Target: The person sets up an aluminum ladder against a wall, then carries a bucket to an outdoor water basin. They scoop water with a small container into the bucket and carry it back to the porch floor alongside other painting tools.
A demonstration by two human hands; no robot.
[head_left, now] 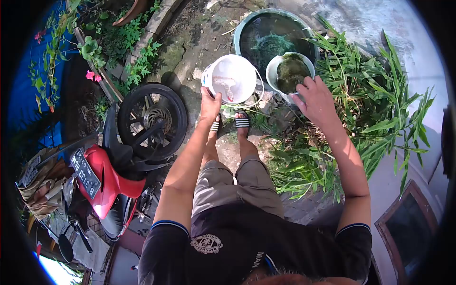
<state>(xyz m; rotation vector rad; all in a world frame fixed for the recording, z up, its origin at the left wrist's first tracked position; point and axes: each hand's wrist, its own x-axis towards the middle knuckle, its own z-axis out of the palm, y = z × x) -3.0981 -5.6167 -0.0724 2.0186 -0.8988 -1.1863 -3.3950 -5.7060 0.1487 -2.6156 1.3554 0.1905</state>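
Note:
My left hand (209, 105) grips the near left side of a white plastic bucket (247, 76) and holds it tilted, so its inside shows. A pale and reddish shape lies within; I cannot make out what it is. The bucket's thin wire handle hangs on the right. My right hand (316, 102) has its fingers bent at the near right rim of a pale green container (271, 73), whose inside is coated brown-green. Just beyond both is a large round green tub (241, 26) of dark water. The pale container overlaps the tub's near edge from this view.
Leafy green plants (375, 109) crowd the right side, beside a pale wall (427, 85). A red motorcycle (111, 185) stands at the left, its wheel (152, 121) close to my left arm. My sandalled feet (242, 121) are on rough ground below the bucket.

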